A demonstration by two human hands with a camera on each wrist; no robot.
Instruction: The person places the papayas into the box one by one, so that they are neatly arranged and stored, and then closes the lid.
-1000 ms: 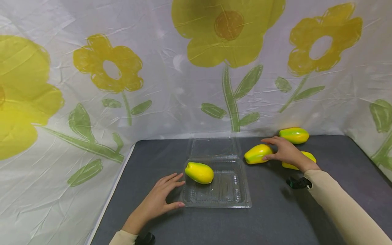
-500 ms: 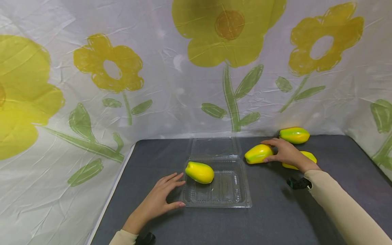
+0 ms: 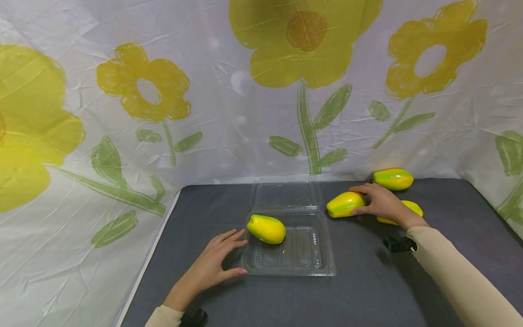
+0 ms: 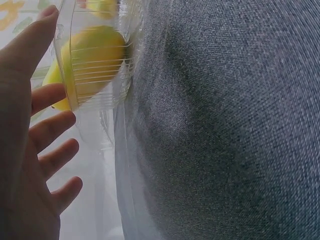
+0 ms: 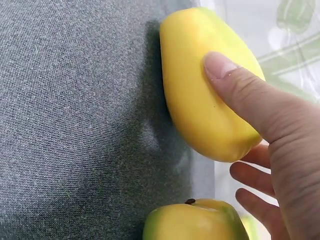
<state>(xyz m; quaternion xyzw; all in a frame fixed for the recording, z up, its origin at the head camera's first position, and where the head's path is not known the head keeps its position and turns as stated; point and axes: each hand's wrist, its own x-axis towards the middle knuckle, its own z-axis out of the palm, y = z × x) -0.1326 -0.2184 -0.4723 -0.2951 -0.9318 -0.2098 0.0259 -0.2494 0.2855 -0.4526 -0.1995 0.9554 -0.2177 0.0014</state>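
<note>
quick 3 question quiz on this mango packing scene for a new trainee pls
1. How many mangoes lie outside the clear container?
2. True or false: the left hand grips the mango in the container.
3. Which hand holds a mango on the table? A left, B right, C neither.

Key:
1. Three.
2. False: it rests open beside the container.
3. B: the right hand has thumb and fingers on the nearest mango.
</note>
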